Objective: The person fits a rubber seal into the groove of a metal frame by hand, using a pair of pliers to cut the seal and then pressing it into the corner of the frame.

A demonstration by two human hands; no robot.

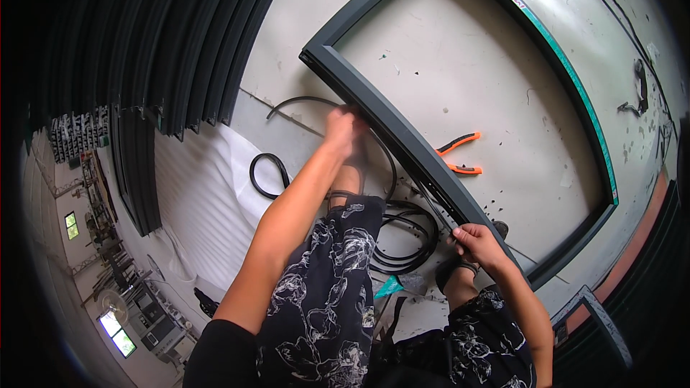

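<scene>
A dark grey metal frame (399, 126) lies at a slant in front of me, its grooved near side facing my legs. My left hand (343, 129), slightly blurred, is closed at that side near the far-left corner. A thin black rubber strip (302, 99) runs into it and curves on toward my feet. Lower along the same side, my right hand (476, 243) pinches the strip against the groove, thumb toward me. Its fingertips are partly hidden. More of the black strip lies in loose coils (433, 233) between my legs.
Pliers (460, 169) with orange and black handles lie inside the frame, partly under its near side. Dark profiles (165, 43) are stacked at the left beside white foam sheeting (208, 194). Black scraps (638, 90) lie on the floor at right.
</scene>
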